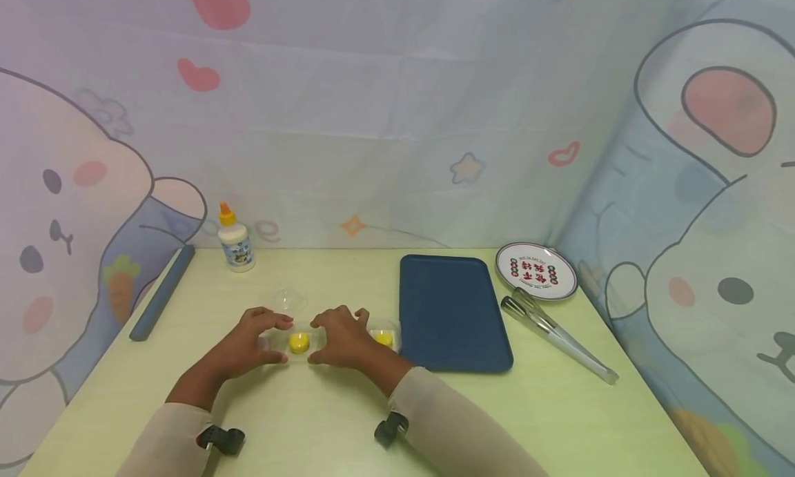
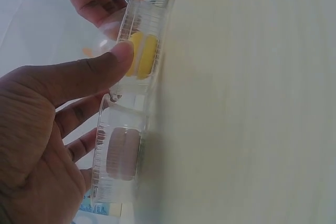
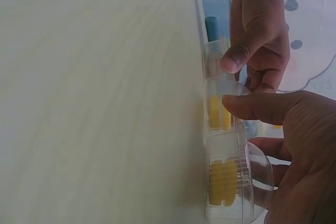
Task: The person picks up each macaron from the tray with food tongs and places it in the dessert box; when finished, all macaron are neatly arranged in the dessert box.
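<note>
A long clear plastic container (image 2: 131,95) lies on the table with round filled cakes like macarons in its compartments. One yellow macaron (image 1: 299,343) shows between the hands and another yellow macaron (image 1: 384,337) at the right end. A brownish-pink macaron (image 2: 124,153) sits at the left end, behind the left hand in the head view. My left hand (image 1: 245,342) grips the container, thumb on the near wall and fingers behind. My right hand (image 1: 344,339) holds it likewise farther right. A clear dome (image 3: 262,174) covers the right-end compartment, close to the right fingers.
Behind the hands lies a clear dome lid (image 1: 288,299). A glue bottle (image 1: 237,246) stands at the back left, near a grey-blue roll (image 1: 163,294). On the right are a dark blue tray (image 1: 455,315), a printed plate (image 1: 537,259) and metal tongs (image 1: 562,339).
</note>
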{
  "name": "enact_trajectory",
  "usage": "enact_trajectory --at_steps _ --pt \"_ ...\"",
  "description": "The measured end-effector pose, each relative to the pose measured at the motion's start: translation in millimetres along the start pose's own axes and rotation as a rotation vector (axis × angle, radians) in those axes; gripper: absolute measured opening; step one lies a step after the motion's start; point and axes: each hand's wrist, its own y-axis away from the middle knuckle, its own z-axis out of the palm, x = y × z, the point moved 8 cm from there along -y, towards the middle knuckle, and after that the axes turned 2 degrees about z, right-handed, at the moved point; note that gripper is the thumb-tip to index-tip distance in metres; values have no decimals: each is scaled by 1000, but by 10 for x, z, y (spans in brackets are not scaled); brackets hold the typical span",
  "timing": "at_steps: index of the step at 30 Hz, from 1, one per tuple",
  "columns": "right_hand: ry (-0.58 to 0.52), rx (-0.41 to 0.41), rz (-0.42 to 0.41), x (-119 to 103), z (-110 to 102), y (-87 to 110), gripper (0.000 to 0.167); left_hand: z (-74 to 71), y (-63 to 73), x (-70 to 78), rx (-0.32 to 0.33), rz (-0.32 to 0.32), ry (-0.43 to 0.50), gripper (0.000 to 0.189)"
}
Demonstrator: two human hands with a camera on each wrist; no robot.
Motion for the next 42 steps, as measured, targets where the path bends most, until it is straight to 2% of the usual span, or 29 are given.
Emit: enact_trajectory --at_steps 3,10,17,20,27,33,42 --pt "8 8 0 -8 -24 7 66 0 18 -10 -3 -16 -12 61" --pt "38 4 -17 -6 -90 12 86 -61 38 -48 2 -61 -36 85" --pt "18 -32 -24 27 -147 -96 91 -230 3 -133 12 -96 -15 83" --pt "12 -41 -15 62 -171 -171 91 -318 -60 -202 31 -105 -3 77" --pt "-45 -77 9 92 -204 -358 83 -446 -246 -347 51 -149 -58 72" --pt "-68 -121 34 106 -179 -519 79 -456 -354 -459 22 -216 -76 77" --pt "-113 -176 87 124 -102 -661 68 -414 -443 -608 -46 -266 -60 73"
